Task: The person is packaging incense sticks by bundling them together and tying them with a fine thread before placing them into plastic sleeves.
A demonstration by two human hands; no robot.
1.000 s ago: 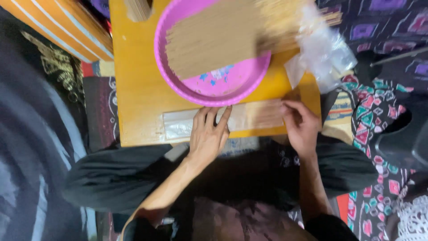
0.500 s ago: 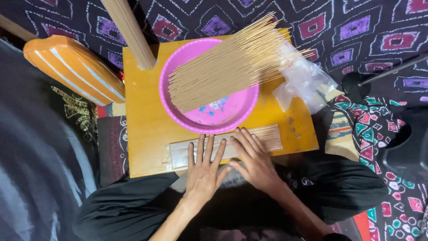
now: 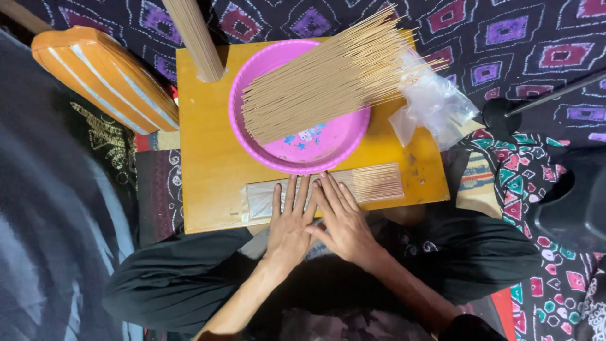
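My left hand point(image 3: 290, 221) and my right hand point(image 3: 341, 218) lie flat, fingers spread, side by side on a clear flat packet of thin tan sticks point(image 3: 377, 182) at the near edge of a low yellow wooden table point(image 3: 208, 158). The hands press the packet's middle; its two ends show on either side. Behind the packet stands a round pink basin point(image 3: 297, 158) with a large sheaf of long thin sticks point(image 3: 328, 76) lying across it, tips overhanging to the right.
Crumpled clear plastic bags point(image 3: 432, 104) lie at the table's right edge. A thick bundle of sticks point(image 3: 196, 38) leans at the back left. An orange striped cushion point(image 3: 104, 79) sits left of the table. Patterned cloth point(image 3: 524, 38) covers the floor; a dark stand point(image 3: 505, 113) is at right.
My right hand slid left along the packet and now lies beside my left hand. The camera view tilted, showing more of the table and basin.
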